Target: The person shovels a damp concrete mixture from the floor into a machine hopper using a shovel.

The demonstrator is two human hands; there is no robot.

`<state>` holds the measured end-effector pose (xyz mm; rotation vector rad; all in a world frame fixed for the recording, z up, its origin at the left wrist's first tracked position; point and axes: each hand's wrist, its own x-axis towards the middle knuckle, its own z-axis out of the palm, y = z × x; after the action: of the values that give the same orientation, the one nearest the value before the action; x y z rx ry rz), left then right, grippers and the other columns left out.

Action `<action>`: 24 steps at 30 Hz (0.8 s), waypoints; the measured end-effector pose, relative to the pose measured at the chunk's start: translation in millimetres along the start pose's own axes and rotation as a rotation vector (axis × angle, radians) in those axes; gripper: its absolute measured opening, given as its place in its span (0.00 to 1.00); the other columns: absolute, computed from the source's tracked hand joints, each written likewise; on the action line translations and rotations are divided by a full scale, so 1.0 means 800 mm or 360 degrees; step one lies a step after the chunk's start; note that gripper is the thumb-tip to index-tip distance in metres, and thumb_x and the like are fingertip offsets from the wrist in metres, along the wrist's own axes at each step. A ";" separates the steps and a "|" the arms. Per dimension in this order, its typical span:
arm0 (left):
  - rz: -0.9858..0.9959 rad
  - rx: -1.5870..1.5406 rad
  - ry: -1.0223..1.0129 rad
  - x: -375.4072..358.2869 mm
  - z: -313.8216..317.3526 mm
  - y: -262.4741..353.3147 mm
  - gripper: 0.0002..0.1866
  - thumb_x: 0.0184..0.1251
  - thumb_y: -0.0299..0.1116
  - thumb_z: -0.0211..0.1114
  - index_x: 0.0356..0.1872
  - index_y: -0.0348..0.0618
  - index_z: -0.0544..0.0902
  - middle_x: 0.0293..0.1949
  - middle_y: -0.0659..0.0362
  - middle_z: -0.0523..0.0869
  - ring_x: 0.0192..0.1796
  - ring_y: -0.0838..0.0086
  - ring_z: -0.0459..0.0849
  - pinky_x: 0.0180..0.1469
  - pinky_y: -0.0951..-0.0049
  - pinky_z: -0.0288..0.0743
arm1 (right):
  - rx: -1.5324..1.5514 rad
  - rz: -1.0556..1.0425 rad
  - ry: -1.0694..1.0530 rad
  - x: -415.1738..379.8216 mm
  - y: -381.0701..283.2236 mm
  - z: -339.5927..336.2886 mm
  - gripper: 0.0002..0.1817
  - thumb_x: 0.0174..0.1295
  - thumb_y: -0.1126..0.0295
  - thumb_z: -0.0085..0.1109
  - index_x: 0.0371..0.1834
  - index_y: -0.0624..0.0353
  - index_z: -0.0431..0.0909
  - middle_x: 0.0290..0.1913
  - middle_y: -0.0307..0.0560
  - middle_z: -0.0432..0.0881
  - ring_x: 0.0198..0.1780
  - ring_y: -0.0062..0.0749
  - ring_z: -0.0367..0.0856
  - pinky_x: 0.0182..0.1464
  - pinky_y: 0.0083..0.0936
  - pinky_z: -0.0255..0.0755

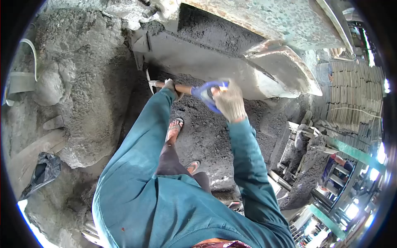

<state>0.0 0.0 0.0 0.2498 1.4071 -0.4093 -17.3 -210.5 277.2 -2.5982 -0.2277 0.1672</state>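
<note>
Two gloved hands clamp one shovel, apart from each other along its length. The left hand (169,84) wraps the wooden shaft (184,89) low down, close to the blade (149,80); the right hand (230,101) is closed on the blue grip (202,92) at the other end, its fingers a little blurred.

The relation that counts is the shovel's long axis: it runs crosswise in front of the body, from the grip in the right hand, through the left hand, to the blade just past it on the left. So the left hand is the nearer one to the blade, and the right is the farther. The blade shows as a thin pale curve, nearly edge-on; whether it touches the soil cannot be told.

Dark, crumbly soil (206,134) spreads below the hands and around the feet (174,129). Just beyond both hands stands a grey panel (198,58), sloping down toward the soil. Left of the left hand rises a rough grey mound (89,103), with a black bag (41,173) farther out on that side. Well to the right of the right hand is a stack of thin slats (355,93).
</note>
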 end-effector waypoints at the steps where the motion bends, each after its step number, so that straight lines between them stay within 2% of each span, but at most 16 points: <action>1: -0.0005 0.0170 0.0033 0.002 -0.009 -0.010 0.24 0.71 0.60 0.58 0.51 0.51 0.75 0.48 0.59 0.84 0.46 0.62 0.87 0.40 0.50 0.87 | 0.0130 0.0024 0.0114 -0.025 -0.006 -0.013 0.24 0.57 0.64 0.67 0.55 0.65 0.77 0.40 0.57 0.87 0.36 0.46 0.88 0.42 0.38 0.81; 2: -0.0016 0.0353 0.0077 0.003 -0.025 -0.026 0.23 0.73 0.59 0.56 0.51 0.51 0.75 0.47 0.58 0.84 0.45 0.63 0.88 0.39 0.52 0.87 | 0.0483 0.0459 -0.0025 -0.058 -0.008 -0.025 0.23 0.58 0.66 0.66 0.55 0.66 0.76 0.37 0.55 0.86 0.32 0.41 0.86 0.37 0.36 0.80; 3: -0.0157 0.0560 0.0086 0.024 -0.034 -0.066 0.22 0.74 0.58 0.55 0.51 0.51 0.75 0.46 0.58 0.84 0.45 0.63 0.88 0.37 0.54 0.87 | 0.0744 0.0953 -0.0198 -0.070 -0.005 -0.043 0.21 0.59 0.67 0.65 0.54 0.67 0.76 0.34 0.53 0.85 0.27 0.36 0.84 0.32 0.33 0.79; 4: -0.0180 0.0781 0.0067 0.027 -0.038 -0.080 0.21 0.75 0.56 0.53 0.51 0.50 0.75 0.45 0.58 0.84 0.44 0.63 0.88 0.35 0.56 0.87 | 0.0959 0.1004 -0.0179 -0.096 0.009 -0.045 0.21 0.60 0.68 0.64 0.53 0.68 0.76 0.34 0.51 0.84 0.26 0.32 0.83 0.30 0.30 0.78; 5: -0.0159 0.0769 0.0114 0.006 -0.032 -0.097 0.20 0.75 0.55 0.53 0.50 0.49 0.75 0.44 0.57 0.84 0.43 0.63 0.88 0.34 0.56 0.87 | 0.1169 0.1053 -0.0162 -0.121 0.029 -0.043 0.20 0.61 0.70 0.64 0.53 0.68 0.76 0.33 0.49 0.83 0.25 0.27 0.82 0.27 0.27 0.77; 7: -0.0137 0.0708 0.0195 -0.015 -0.016 -0.138 0.20 0.77 0.53 0.52 0.50 0.47 0.75 0.43 0.56 0.85 0.40 0.62 0.89 0.32 0.57 0.88 | 0.1237 0.1341 0.0231 -0.154 0.046 -0.041 0.20 0.62 0.70 0.65 0.54 0.68 0.75 0.32 0.45 0.83 0.24 0.25 0.81 0.25 0.25 0.75; 9: -0.0247 0.0612 0.0157 -0.005 -0.019 -0.186 0.20 0.76 0.54 0.53 0.48 0.47 0.75 0.40 0.57 0.85 0.39 0.62 0.89 0.33 0.56 0.88 | 0.1287 0.1315 0.0269 -0.180 0.060 -0.066 0.20 0.62 0.70 0.66 0.54 0.69 0.74 0.32 0.45 0.83 0.24 0.25 0.80 0.24 0.24 0.75; 12: -0.0102 0.0620 0.0373 -0.033 -0.014 -0.202 0.19 0.77 0.54 0.54 0.47 0.48 0.75 0.37 0.58 0.85 0.40 0.64 0.89 0.33 0.56 0.87 | 0.1363 0.1240 0.0260 -0.184 0.083 -0.096 0.19 0.63 0.71 0.67 0.53 0.67 0.75 0.32 0.44 0.82 0.24 0.24 0.79 0.24 0.23 0.76; 15: -0.0039 0.0537 0.0293 -0.060 -0.012 -0.151 0.25 0.75 0.58 0.54 0.51 0.44 0.76 0.42 0.55 0.87 0.40 0.63 0.89 0.33 0.56 0.87 | 0.1504 0.1196 0.0177 -0.147 0.078 -0.079 0.17 0.63 0.71 0.67 0.52 0.66 0.75 0.31 0.43 0.81 0.23 0.24 0.78 0.24 0.24 0.75; 17: -0.0015 0.0599 0.0170 0.010 -0.016 -0.105 0.20 0.77 0.56 0.52 0.47 0.49 0.76 0.37 0.59 0.85 0.37 0.63 0.87 0.34 0.53 0.85 | 0.1581 0.1236 0.0195 -0.109 0.068 -0.032 0.15 0.64 0.69 0.66 0.49 0.65 0.76 0.28 0.42 0.81 0.22 0.26 0.77 0.24 0.26 0.75; 19: -0.0059 0.0788 0.0400 0.049 0.000 -0.078 0.22 0.77 0.57 0.51 0.46 0.48 0.76 0.36 0.59 0.84 0.35 0.64 0.86 0.34 0.53 0.85 | 0.1441 0.1222 0.0169 -0.103 0.102 0.026 0.09 0.66 0.67 0.63 0.40 0.63 0.78 0.25 0.42 0.79 0.24 0.28 0.78 0.27 0.27 0.75; 20: 0.0081 0.0861 0.0362 0.052 0.004 -0.086 0.21 0.77 0.55 0.51 0.44 0.47 0.76 0.34 0.58 0.83 0.34 0.64 0.86 0.33 0.56 0.84 | 0.1562 0.1284 0.0172 -0.107 0.114 0.027 0.09 0.66 0.67 0.63 0.39 0.62 0.78 0.25 0.42 0.79 0.24 0.29 0.78 0.27 0.27 0.75; 22: 0.0114 0.0752 0.0272 0.063 -0.002 -0.124 0.20 0.77 0.55 0.52 0.43 0.47 0.76 0.33 0.58 0.83 0.34 0.64 0.86 0.33 0.56 0.84 | 0.1797 0.1460 0.0173 -0.149 0.096 -0.002 0.08 0.66 0.68 0.63 0.38 0.62 0.78 0.26 0.43 0.79 0.24 0.30 0.79 0.28 0.26 0.75; 23: 0.0126 0.0613 0.0178 0.073 -0.008 -0.155 0.20 0.77 0.54 0.52 0.43 0.47 0.76 0.33 0.57 0.83 0.33 0.63 0.86 0.33 0.56 0.84 | 0.1714 0.1422 0.0110 -0.175 0.100 -0.021 0.10 0.66 0.69 0.63 0.44 0.63 0.79 0.28 0.40 0.80 0.28 0.27 0.79 0.29 0.25 0.74; 24: 0.0140 0.0457 0.0060 0.086 -0.015 -0.192 0.20 0.77 0.54 0.52 0.42 0.47 0.76 0.32 0.57 0.83 0.33 0.63 0.86 0.33 0.57 0.84 | 0.1744 0.1484 0.0242 -0.204 0.120 -0.028 0.09 0.65 0.72 0.64 0.44 0.63 0.79 0.29 0.40 0.80 0.29 0.25 0.79 0.29 0.23 0.73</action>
<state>-67.4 -143.0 -58.7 0.5540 1.3667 -0.5362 -161.3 -334.5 259.6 -1.4244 0.8962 0.3015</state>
